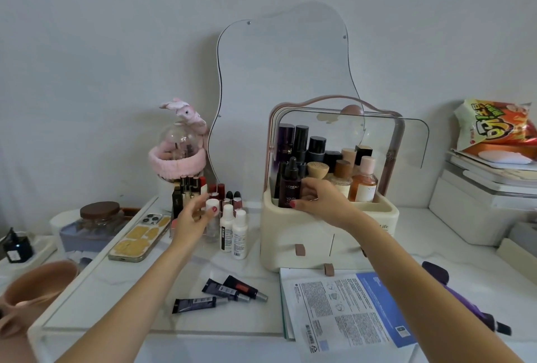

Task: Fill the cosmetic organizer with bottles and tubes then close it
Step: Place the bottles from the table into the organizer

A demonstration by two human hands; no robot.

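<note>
The cream cosmetic organizer (305, 231) stands at centre right with its clear lid (377, 135) swung up. Several bottles stand inside. My right hand (319, 198) grips a dark dropper bottle (289, 185) at the organizer's front left corner, its base inside the rim. My left hand (193, 218) closes around a clear bottle with a white cap (212, 220) standing on the table. Two white bottles (234, 230) stand right beside it. Three dark tubes (220, 294) lie flat on the table in front.
Lipsticks in a rack (200, 191) stand behind the white bottles. A phone (139, 236) and a brown-lidded jar (98, 214) lie left. A wavy mirror (284, 71) leans on the wall. Printed sachets (348, 313) and a purple tool (465, 298) lie at front right. Stacked boxes (479, 197) fill the right.
</note>
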